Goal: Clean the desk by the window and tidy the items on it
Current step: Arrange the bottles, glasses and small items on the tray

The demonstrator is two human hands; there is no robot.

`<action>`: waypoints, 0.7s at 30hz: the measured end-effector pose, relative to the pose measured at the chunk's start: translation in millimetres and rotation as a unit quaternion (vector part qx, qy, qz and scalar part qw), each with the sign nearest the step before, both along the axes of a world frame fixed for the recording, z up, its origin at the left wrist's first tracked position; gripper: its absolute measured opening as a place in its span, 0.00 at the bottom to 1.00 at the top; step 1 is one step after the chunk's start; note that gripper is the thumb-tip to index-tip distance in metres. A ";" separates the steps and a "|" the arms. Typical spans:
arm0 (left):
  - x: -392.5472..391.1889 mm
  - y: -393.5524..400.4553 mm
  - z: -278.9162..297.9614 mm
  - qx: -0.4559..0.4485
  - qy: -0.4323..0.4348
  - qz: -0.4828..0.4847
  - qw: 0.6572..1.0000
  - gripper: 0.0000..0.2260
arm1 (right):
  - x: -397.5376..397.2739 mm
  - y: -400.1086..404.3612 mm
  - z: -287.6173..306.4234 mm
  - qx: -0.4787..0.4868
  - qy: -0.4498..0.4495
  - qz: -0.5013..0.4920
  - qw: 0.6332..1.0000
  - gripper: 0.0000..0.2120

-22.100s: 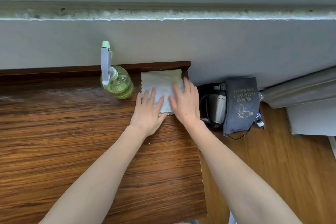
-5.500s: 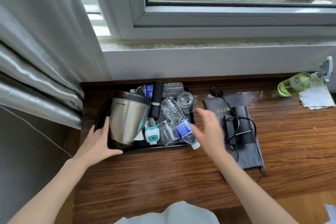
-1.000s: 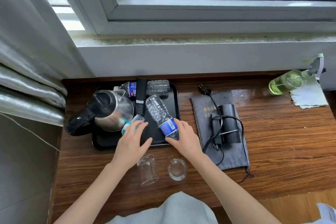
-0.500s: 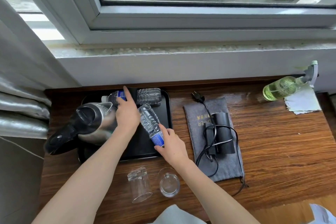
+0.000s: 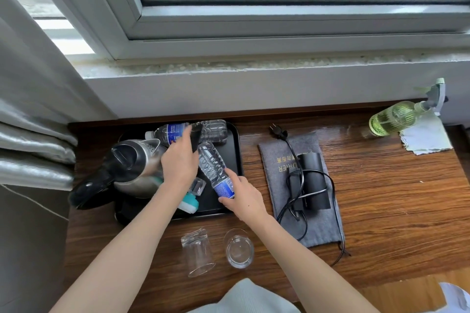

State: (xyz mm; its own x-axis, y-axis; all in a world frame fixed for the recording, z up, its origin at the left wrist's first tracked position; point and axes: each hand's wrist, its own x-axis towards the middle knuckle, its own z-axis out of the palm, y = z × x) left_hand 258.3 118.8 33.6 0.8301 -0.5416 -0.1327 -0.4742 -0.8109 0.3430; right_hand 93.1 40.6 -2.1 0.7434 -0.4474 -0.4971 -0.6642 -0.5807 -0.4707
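A black tray (image 5: 236,140) lies at the desk's left end. On it a steel kettle (image 5: 134,162) leans to the left, and a water bottle (image 5: 173,132) lies along the back rim. My left hand (image 5: 179,164) grips a black remote-like bar (image 5: 196,136) over the tray. My right hand (image 5: 243,198) holds the label end of a second water bottle (image 5: 212,166), which lies slanted across the tray. A teal-capped item (image 5: 190,204) and a small glass (image 5: 199,185) lie under my left wrist. Two glasses (image 5: 197,251) (image 5: 239,248) stand on the desk in front of the tray.
A black hair dryer (image 5: 311,180) with its looped cord lies on a grey pouch (image 5: 276,160) right of the tray. A green spray bottle (image 5: 391,117) and a folded cloth (image 5: 427,138) sit at the far right. A curtain (image 5: 33,122) hangs at left.
My left hand moved from the teal-capped item up to the black bar and took hold of it. My right hand stayed on the slanted bottle. The view shifted slightly.
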 end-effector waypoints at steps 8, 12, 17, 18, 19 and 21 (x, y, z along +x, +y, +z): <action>-55.4 118.3 26.4 -0.024 -0.113 -0.225 0.968 0.17 | -2.8 0.1 0.9 0.009 -0.010 -0.011 1.000 0.38; -87.1 190.3 -6.7 0.092 -0.063 -0.219 0.969 0.21 | -3.7 4.0 1.9 0.001 -0.017 -0.014 1.000 0.38; -103.9 220.7 -44.6 0.221 -0.016 -0.221 0.950 0.33 | -3.4 6.8 5.0 -0.011 -0.003 -0.009 1.000 0.41; -106.0 220.1 -50.6 0.229 -0.007 -0.216 0.949 0.33 | -3.9 7.7 5.2 -0.018 0.002 -0.009 1.000 0.42; -107.5 218.1 -54.7 0.237 0.005 -0.212 0.948 0.34 | -4.7 8.6 4.8 -0.027 0.007 -0.007 1.000 0.43; -108.5 212.1 -58.4 0.260 0.045 -0.207 0.942 0.33 | -6.7 10.7 3.5 -0.046 0.021 -0.009 0.999 0.44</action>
